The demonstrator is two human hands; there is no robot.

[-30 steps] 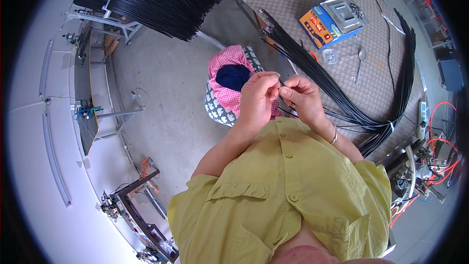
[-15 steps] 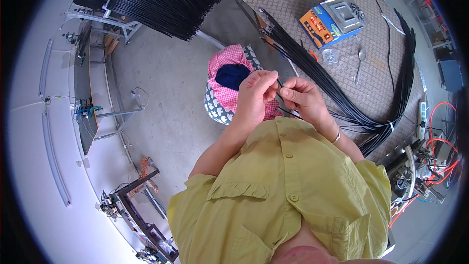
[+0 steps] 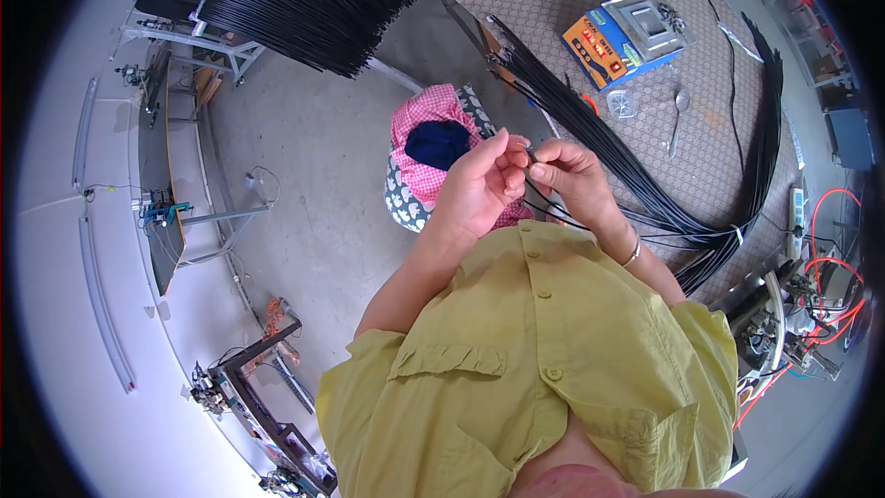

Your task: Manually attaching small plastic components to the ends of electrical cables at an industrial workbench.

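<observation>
Two hands in view, both raised in front of a yellow-green shirt (image 3: 470, 314), forearms angled inward so that the fingertips come near each other.

Left hand (image 3: 468, 189): palm partly toward us, wrist close to straight, thumb stretched up and away, the other fingers loosely curled. We note a clear gap between thumb and fingers; whether those curled tips touch anything, we cannot tell.

Right hand (image 3: 579, 183): bent inward from the wrist, thumb and forefinger pinched narrow on one slim black cable (image 3: 532, 157). One bracelet (image 3: 634, 251) at this wrist. We place the cable's end at the right fingertips, just beside the left fingers. Dark strands run below, toward the lower right; their number is unclear to us.

Counts on the table (image 3: 553, 0): one long cable bundle (image 3: 595, 124), strands too many for us to number, bending round at the near right, where a white tie (image 3: 739, 237) shows; one blue-and-orange box (image 3: 599, 51); one metal piece (image 3: 650, 23) at the box's far side; one clear dish (image 3: 621, 104); one spoon (image 3: 678, 124).

Beyond the left hand: one patterned seat (image 3: 401, 198) bearing one pink checked cloth (image 3: 419, 115) and one navy cloth (image 3: 438, 143). Upper left, we log two black cable masses (image 3: 304, 5).
</observation>
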